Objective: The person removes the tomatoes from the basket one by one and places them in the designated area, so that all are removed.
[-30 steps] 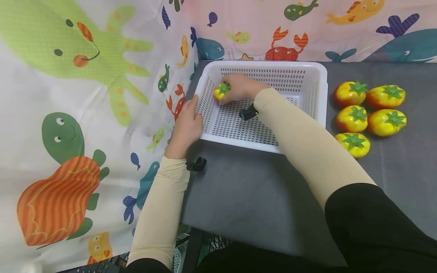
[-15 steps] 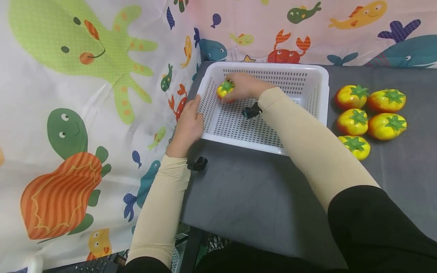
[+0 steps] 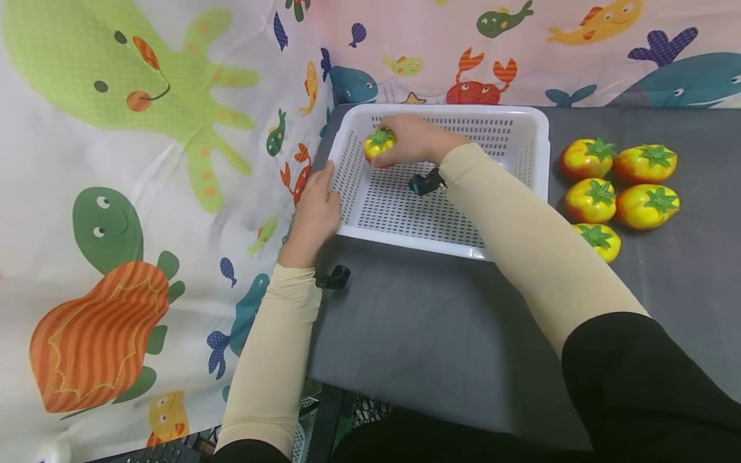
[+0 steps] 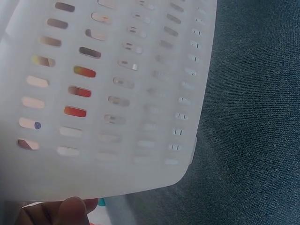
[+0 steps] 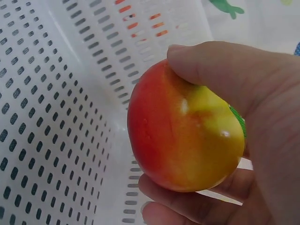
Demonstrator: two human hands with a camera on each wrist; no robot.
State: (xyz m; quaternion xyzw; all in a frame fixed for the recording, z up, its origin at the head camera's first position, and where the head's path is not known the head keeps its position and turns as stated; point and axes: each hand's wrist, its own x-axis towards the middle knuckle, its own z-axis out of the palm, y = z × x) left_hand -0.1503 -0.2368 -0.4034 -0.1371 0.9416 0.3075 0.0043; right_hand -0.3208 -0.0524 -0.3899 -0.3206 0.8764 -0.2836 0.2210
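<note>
A red-and-yellow toy fruit with a green leafy cap [image 3: 379,146] is in my right hand [image 3: 413,138], inside the far left part of the white perforated basket [image 3: 405,244]. In the right wrist view, the thumb lies over one side of the fruit [image 5: 183,136] and curled fingers [image 5: 187,199] support the other. It appears held above the basket floor. My left hand [image 3: 314,215] grips the basket's left rim; in the left wrist view only its fingertips [image 4: 72,211] show by the edge, with red glimpsed through the slots.
Several similar toy fruits [image 3: 645,206] sit on the grey table [image 3: 417,321] right of the basket, one partly behind the right forearm. A printed curtain [image 3: 231,161] rises along the left and back. The table's front edge lies near the person's body.
My right hand stays in the basket's left end with the toy fruit, shifting slightly to the right and away from the left wall. The left hand keeps its place on the rim.
</note>
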